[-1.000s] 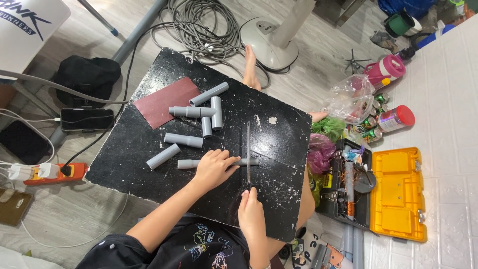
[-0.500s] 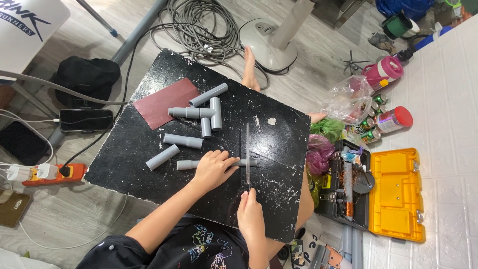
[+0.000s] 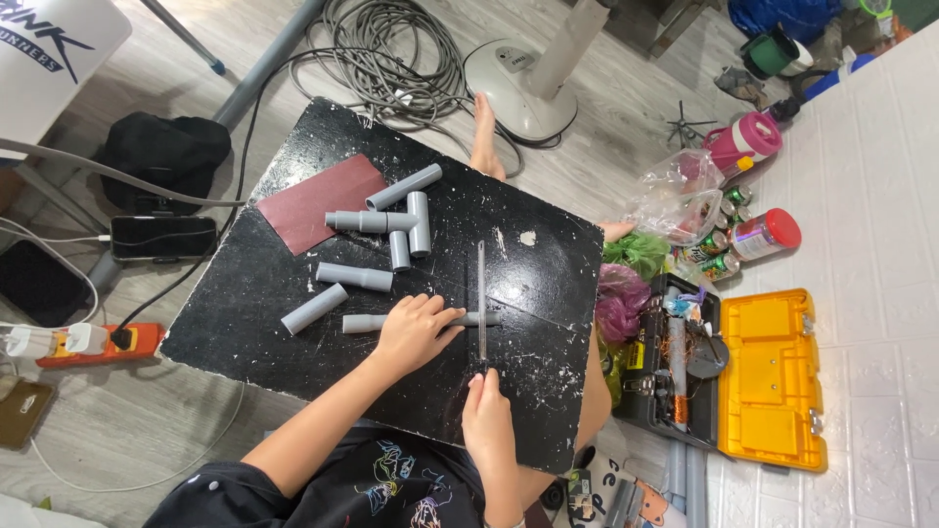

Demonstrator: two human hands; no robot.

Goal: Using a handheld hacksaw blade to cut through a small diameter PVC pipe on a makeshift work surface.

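Note:
On a black paint-flecked board (image 3: 558, 264), my left hand (image 3: 413, 330) presses down on a grey plastic pipe (image 3: 364, 322) that lies flat. My right hand (image 3: 486, 411) grips the handle of a thin hacksaw blade (image 3: 481, 293), which lies across the pipe's right end. Several other grey pipe pieces (image 3: 391, 220) lie on the board beyond my left hand, one of them (image 3: 314, 308) beside the held pipe. A dark red sheet of sandpaper (image 3: 318, 200) lies at the board's far left.
A yellow open toolbox (image 3: 773, 376) stands on the floor at the right with cans and a pink bottle (image 3: 743, 142) behind it. A coil of grey cable (image 3: 381, 49), a fan base (image 3: 518, 83), an orange power strip (image 3: 98, 342) and a bare foot (image 3: 484, 137) surround the board.
The saw blade and my right hand have shifted slightly along the cut; my left hand stays on the pipe.

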